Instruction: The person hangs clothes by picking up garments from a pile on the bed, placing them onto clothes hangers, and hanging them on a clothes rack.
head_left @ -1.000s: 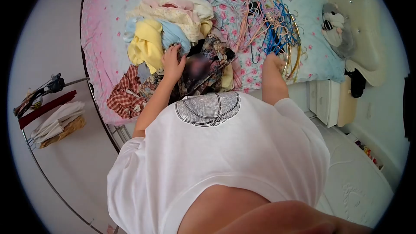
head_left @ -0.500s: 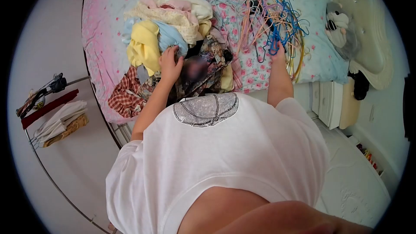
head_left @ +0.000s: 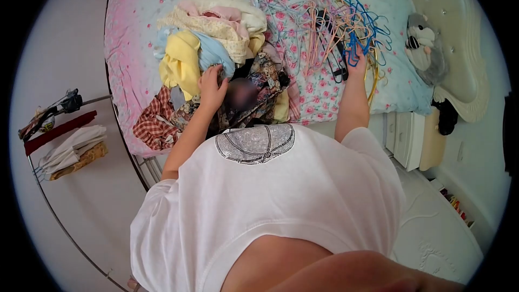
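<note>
My left hand (head_left: 213, 87) lies on the pile of clothes, fingers spread over the edge of a dark patterned garment (head_left: 264, 78). Just beyond it are a light blue garment (head_left: 217, 54) and a yellow one (head_left: 181, 57). At the right, my right hand (head_left: 354, 62) has its fingers closed around blue clothes hangers (head_left: 352, 51); how many is hidden. A tangled heap of pink, blue and gold hangers (head_left: 332, 30) surrounds it, with a black hanger (head_left: 339, 73) just to its left.
The floral bed (head_left: 135, 38) carries everything. A grey plush toy (head_left: 427, 48) leans by the headboard (head_left: 454, 27). Left of the bed stands a metal clothes rack (head_left: 48, 205) with hung clothes (head_left: 75, 151). A white drawer cabinet (head_left: 405, 135) is at the right.
My right hand has shifted slightly right with the blue hangers, and the black hanger beside it shows more. My left hand stays on the clothes. The view has tilted a little.
</note>
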`<action>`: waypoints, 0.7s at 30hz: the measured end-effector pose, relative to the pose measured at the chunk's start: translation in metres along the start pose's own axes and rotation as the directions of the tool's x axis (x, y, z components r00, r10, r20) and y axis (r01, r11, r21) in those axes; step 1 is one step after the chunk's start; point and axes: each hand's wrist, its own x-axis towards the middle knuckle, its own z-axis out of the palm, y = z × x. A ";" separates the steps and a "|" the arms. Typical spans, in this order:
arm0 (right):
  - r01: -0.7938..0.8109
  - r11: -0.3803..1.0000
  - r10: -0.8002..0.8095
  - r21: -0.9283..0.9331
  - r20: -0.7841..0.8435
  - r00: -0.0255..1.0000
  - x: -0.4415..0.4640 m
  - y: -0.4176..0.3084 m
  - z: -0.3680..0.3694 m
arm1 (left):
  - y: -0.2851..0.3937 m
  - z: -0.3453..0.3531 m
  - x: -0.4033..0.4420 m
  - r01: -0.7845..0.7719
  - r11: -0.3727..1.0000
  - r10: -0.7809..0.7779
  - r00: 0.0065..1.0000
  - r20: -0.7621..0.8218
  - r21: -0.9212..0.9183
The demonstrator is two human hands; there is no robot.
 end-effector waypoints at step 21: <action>0.387 0.646 -0.371 -0.657 0.173 0.912 -0.095 -0.019 0.152 | -0.002 -0.011 -0.003 -0.009 0.997 0.002 0.996 -0.090 -0.074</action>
